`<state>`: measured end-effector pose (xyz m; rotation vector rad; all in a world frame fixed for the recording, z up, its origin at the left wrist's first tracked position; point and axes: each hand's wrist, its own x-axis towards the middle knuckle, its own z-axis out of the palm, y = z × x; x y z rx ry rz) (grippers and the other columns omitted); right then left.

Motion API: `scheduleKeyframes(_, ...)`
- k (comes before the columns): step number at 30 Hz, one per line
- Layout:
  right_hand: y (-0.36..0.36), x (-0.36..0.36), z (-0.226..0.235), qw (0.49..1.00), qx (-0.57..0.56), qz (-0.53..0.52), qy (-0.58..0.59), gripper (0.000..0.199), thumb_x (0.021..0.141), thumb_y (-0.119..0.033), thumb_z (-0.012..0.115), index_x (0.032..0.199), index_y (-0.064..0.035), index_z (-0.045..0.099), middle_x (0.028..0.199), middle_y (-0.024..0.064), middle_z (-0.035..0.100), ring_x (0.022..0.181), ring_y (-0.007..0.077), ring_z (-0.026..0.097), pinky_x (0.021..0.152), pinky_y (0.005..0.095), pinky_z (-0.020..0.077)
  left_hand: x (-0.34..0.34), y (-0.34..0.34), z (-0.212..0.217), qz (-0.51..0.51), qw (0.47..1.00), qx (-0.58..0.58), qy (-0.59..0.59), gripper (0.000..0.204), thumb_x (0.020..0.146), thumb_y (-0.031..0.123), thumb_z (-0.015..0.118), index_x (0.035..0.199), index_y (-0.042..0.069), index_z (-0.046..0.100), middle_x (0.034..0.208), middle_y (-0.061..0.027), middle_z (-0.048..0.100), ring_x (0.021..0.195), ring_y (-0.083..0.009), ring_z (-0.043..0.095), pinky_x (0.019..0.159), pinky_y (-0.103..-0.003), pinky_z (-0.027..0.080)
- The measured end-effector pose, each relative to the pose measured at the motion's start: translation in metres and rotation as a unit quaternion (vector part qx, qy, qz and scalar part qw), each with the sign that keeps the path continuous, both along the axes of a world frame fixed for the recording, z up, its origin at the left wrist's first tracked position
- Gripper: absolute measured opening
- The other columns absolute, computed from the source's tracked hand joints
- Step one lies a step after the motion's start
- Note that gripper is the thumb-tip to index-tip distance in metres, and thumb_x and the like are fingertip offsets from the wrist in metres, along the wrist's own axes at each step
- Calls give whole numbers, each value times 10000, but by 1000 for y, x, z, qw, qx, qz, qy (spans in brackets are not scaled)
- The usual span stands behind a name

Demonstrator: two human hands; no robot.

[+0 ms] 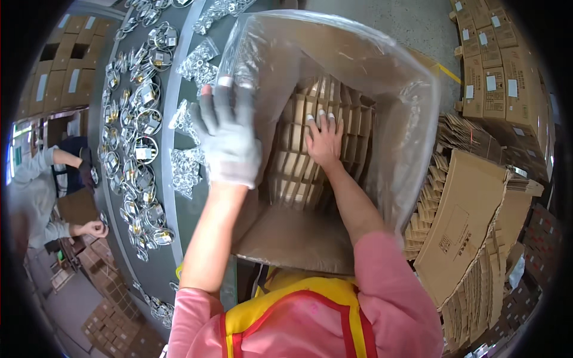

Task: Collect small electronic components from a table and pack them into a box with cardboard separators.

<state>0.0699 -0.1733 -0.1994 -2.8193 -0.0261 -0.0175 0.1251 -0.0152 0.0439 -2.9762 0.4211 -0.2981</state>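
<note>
A large cardboard box (292, 235) lined with a clear plastic bag (397, 95) stands right in front of me. Down inside it lies a brown cardboard divider grid (296, 128) with many cells; what sits in the cells is hard to make out. My right hand (326, 140), with white covers on some fingertips, reaches in and rests on the grid with its fingers stretched out. Above the box's left edge my left hand (230, 140), in a grey-white glove, is spread with nothing in it, slightly blurred. It is nearest to clear bags of small metal parts (186, 170).
Left runs a dark conveyor (179, 235) carrying many coiled-cable parts (146, 122). A co-worker's hand (92, 228) shows beyond it. On the right are flattened cardboard sheets (459, 221) and stacked dividers (427, 209). Taped cartons (492, 89) rise at the far right.
</note>
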Motion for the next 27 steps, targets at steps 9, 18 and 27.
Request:
scheduleKeyframes(9, -70, 87, 6, 967, -99, -233, -16, 413, 744, -247, 563, 1129, -116, 492, 1240, 146, 427, 1175, 318, 360, 963, 485, 275, -69, 77, -17, 100, 913, -318, 236, 499, 726, -28, 539, 1195, 7, 373, 822, -262, 555, 768, -432, 544, 699, -423, 446)
scheduleKeyframes(18, -61, 85, -8, 970, -99, -208, -73, 330, 824, -292, 494, 1098, -116, 545, 1168, 152, 510, 1150, 334, 398, 946, 463, 311, -122, 82, -13, 117, 896, -384, 192, 499, 660, -33, 509, 1155, 12, 469, 924, -251, 559, 757, -419, 563, 670, -422, 476)
scheduleKeyframes(27, -3, 60, -10, 972, -144, 48, -182, 402, 859, -366, 476, 1183, -129, 495, 1176, 135, 503, 1059, 322, 471, 811, 455, 394, -153, 87, -12, 171, 844, -423, 282, 517, 756, 167, 594, 1224, 38, 417, 1166, -217, 477, 1073, -357, 475, 896, -385, 410)
